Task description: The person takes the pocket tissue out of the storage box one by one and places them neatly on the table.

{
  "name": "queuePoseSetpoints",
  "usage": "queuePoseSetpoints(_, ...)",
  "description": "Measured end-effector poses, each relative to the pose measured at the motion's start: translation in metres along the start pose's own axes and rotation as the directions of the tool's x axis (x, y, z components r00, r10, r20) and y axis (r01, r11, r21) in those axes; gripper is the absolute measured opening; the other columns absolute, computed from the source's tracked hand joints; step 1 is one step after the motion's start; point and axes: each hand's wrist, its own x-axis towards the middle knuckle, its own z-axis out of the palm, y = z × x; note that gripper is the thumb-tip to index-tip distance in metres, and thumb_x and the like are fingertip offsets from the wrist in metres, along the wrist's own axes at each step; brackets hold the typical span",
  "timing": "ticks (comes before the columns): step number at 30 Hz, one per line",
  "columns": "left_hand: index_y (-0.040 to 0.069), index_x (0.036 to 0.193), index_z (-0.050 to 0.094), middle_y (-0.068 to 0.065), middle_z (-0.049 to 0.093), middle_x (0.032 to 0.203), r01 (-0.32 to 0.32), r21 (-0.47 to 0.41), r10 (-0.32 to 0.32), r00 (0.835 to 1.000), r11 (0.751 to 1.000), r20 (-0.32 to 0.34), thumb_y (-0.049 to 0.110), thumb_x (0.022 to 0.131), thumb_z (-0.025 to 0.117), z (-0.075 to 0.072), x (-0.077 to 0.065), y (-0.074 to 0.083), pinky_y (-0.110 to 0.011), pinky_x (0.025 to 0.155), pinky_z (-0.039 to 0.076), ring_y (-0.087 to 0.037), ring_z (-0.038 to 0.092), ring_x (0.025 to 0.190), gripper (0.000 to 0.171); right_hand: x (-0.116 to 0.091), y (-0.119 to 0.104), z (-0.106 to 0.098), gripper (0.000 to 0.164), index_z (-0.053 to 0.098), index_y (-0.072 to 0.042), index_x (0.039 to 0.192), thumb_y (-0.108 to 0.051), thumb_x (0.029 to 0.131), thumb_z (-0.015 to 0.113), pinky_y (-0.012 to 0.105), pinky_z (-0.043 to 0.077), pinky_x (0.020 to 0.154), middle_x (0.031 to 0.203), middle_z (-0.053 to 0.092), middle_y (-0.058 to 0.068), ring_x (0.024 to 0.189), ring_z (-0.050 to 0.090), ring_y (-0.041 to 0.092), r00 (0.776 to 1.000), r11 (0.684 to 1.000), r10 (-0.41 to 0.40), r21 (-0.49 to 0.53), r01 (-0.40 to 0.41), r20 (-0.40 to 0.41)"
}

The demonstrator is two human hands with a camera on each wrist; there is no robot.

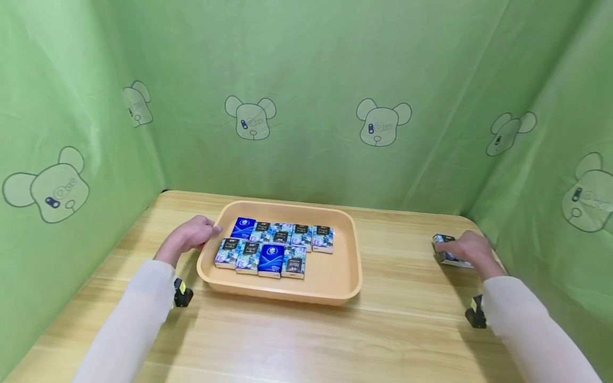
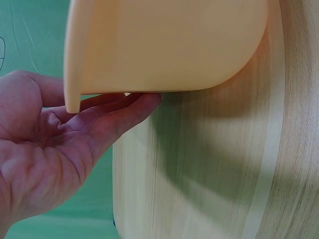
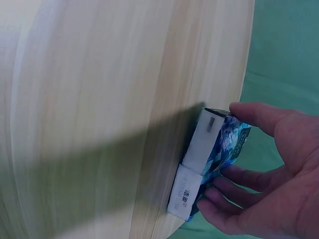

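Observation:
On the left, my left hand [image 1: 197,232] grips the left rim of a peach plastic tray [image 1: 335,271]. In the left wrist view the fingers [image 2: 117,117] lie against the outer side of the tray [image 2: 169,45]. Inside it, several floral tissue packs [image 1: 248,257] and two plain blue tissue packs [image 1: 271,259] lie in two rows. Far to the right, my right hand [image 1: 471,250] holds floral tissue packs [image 3: 227,142] at the table edge, thumb on one end and fingers along the other side. A seam crosses their white side; whether it is two packs is hard to tell.
The wooden table [image 1: 306,340] carries the tray at its back, left of the middle. Green curtains [image 1: 311,159] with bear-head prints enclose the back and both sides. A black wrist device [image 1: 182,293] sits below the left sleeve, another black device [image 1: 476,313] below the right.

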Motion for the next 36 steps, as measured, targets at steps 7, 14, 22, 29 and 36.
queuePoseSetpoints(7, -0.015, 0.137, 0.05, -0.027, 0.068, 0.116, -0.012, 0.0, 0.012, 1.0, 1.0, 0.004, 0.018, 0.107, 0.044, 0.0, 0.0, -0.001, -0.035, 0.084, 0.061, -0.025, 0.072, 0.095, 0.044, 0.003, 0.002, 0.006, 0.061, 0.057, 0.011, 0.088, -0.049, 0.088, 0.067, 0.038, 0.05, 0.062, 0.084, 0.059, 0.025, 0.079, 0.057, 0.035, 0.999, 1.0, -0.015, -0.025, 0.014, -0.039)
queuePoseSetpoints(14, -0.014, 0.136, 0.051, -0.025, 0.069, 0.114, -0.006, 0.0, 0.006, 1.0, 1.0, -0.003, 0.018, 0.107, 0.044, 0.001, 0.001, -0.002, -0.033, 0.082, 0.061, -0.022, 0.072, 0.092, 0.044, 0.0, 0.001, 0.01, 0.066, 0.054, 0.014, 0.091, -0.05, 0.087, 0.069, 0.051, 0.052, 0.07, 0.093, 0.057, 0.035, 0.086, 0.056, 0.043, 0.997, 1.0, 0.007, -0.013, -0.008, -0.073)
queuePoseSetpoints(22, -0.014, 0.135, 0.051, -0.025, 0.07, 0.112, -0.011, -0.011, 0.011, 1.0, 1.0, -0.001, 0.018, 0.107, 0.043, 0.001, 0.0, -0.002, -0.032, 0.081, 0.061, -0.018, 0.072, 0.087, 0.043, -0.003, 0.001, 0.014, 0.07, 0.054, 0.018, 0.096, -0.05, 0.088, 0.068, 0.065, 0.051, 0.079, 0.095, 0.051, 0.036, 0.092, 0.051, 0.046, 0.996, 0.999, -0.016, -0.034, 0.014, -0.082)
queuePoseSetpoints(29, -0.014, 0.135, 0.052, -0.023, 0.07, 0.109, -0.013, -0.008, 0.013, 1.0, 1.0, -0.004, 0.017, 0.107, 0.043, 0.0, 0.0, -0.002, -0.031, 0.079, 0.061, -0.017, 0.072, 0.085, 0.042, -0.002, 0.0, 0.014, 0.076, 0.051, 0.021, 0.104, -0.051, 0.086, 0.07, 0.052, 0.051, 0.072, 0.094, 0.052, 0.035, 0.089, 0.052, 0.044, 0.997, 0.999, -0.011, -0.05, 0.007, -0.079)
queuePoseSetpoints(36, -0.013, 0.135, 0.053, -0.023, 0.071, 0.109, -0.014, 0.001, 0.014, 1.0, 1.0, 0.0, 0.018, 0.107, 0.043, 0.0, -0.001, 0.0, -0.031, 0.079, 0.061, -0.017, 0.071, 0.085, 0.042, -0.002, 0.001, 0.013, 0.082, 0.049, 0.024, 0.111, -0.051, 0.086, 0.071, 0.055, 0.051, 0.076, 0.1, 0.054, 0.038, 0.093, 0.053, 0.047, 0.998, 0.998, -0.008, -0.058, 0.005, -0.064)
